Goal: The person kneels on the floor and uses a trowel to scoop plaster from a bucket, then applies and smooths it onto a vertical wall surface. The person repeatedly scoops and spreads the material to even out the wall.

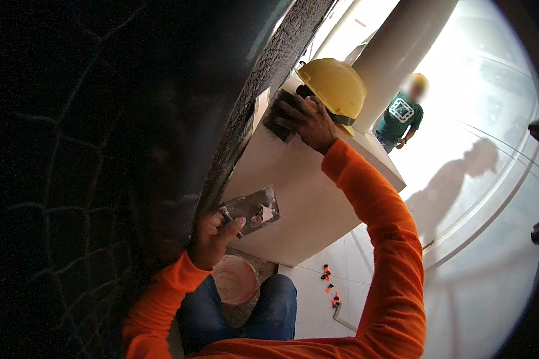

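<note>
My left hand (212, 236) grips a flat rectangular trowel (253, 210), its dark blade smeared with a patch of whitish paste. Higher up, my right arm reaches across a pale box-like block, and my right hand (315, 124) is closed on a dark, flat, square-edged tool (276, 119). The fingers partly cover that tool, so its exact kind does not show. Just beside the right hand, a yellow hard hat (335, 87) rests on the block's far end. Between my knees stands a round reddish bucket (236, 280) with pale residue inside.
A dark rough wall edge (263, 78) runs close along the left of the pale block (281, 203). A thick round column (401, 42) rises behind. A person (400, 116) in a green shirt stands beyond. Small orange-and-black pieces (329, 287) and an angled metal rod (341, 320) lie on floor tiles.
</note>
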Action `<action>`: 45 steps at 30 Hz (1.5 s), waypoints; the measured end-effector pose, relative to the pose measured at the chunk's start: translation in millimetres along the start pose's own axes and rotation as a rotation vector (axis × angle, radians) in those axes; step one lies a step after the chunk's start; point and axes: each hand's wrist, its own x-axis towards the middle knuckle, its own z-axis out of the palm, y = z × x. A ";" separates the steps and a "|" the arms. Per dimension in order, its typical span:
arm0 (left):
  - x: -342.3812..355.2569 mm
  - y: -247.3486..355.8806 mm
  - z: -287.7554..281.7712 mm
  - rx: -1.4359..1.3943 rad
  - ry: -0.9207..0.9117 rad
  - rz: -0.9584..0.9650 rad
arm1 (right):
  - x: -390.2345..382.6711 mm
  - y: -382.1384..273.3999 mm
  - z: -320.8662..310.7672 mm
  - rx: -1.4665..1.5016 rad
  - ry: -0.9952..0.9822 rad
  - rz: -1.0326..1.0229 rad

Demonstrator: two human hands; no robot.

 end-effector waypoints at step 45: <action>-1.9 -16.3 4.8 -0.003 0.147 -0.001 | -207.2 -32.8 -20.7 0.079 -0.240 0.291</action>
